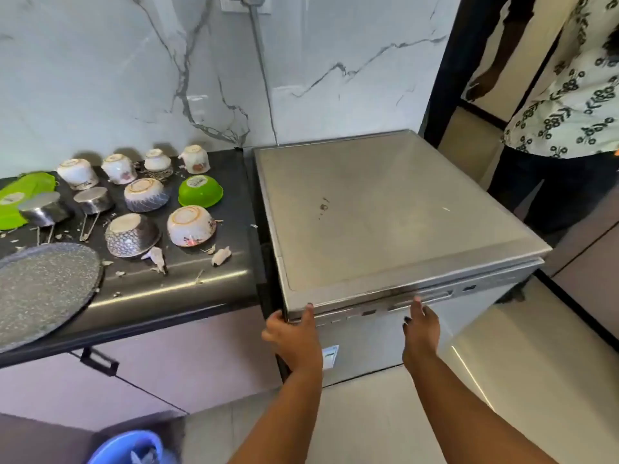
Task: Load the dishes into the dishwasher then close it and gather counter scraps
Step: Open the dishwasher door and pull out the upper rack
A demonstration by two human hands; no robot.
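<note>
Left grip holds dishwasher front-left top corner, right grip w/ straight fingers at door top edge.

The big speckled pan on the near left ran off the left edge. The blue bucket was cut off at the bottom and looked blurry. The green plate was partly behind a steel cup. Two people on the far right were cut off by the top and right edges.
</note>
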